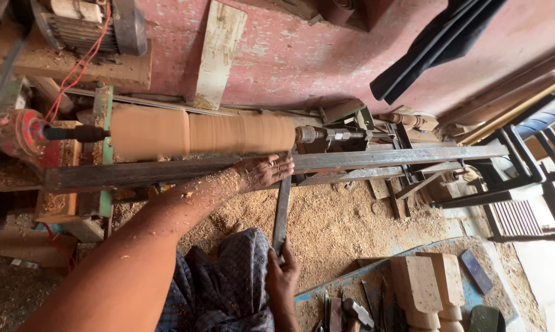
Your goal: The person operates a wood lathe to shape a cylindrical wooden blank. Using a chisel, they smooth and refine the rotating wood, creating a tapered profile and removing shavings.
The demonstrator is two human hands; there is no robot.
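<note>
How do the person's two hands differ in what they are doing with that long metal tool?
The left hand lies on the steel rail, pressing the long metal tool near its tip by the wooden cylinder. The right hand sits lower, near the lap, gripping the tool's rear end. The left forearm is dusted with shavings; the right shows little. Both touch the same tool.

A long flat steel chisel [282, 212] slants over the rest bar, tip against a blurred, spinning tan wooden cylinder [203, 132].

Two hands, left [262, 172] and right [282, 273], one chisel [281, 212], one wooden cylinder [203, 132], one motor [87, 24], two carved wooden blocks [416, 289].
</note>
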